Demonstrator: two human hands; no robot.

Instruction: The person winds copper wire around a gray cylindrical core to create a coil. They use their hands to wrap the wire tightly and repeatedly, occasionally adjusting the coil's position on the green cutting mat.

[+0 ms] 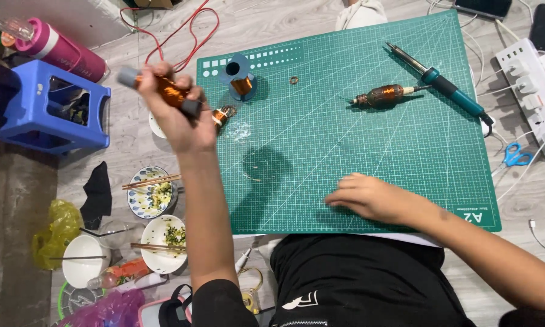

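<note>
Left hand (178, 118) clamped on grey-ended copper-wound rotor (163, 91), raised off green cutting mat (357, 157); right hand (369, 197) flat, empty; risk: slip snags loose copper coil (223, 115) below.

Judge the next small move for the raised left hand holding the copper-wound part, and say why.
Probably lower the left hand so the copper-wound armature comes down onto the green cutting mat. It is held up in the air at the mat's left edge, while the right hand lies flat and empty on the mat, with bare mat between them.
</note>
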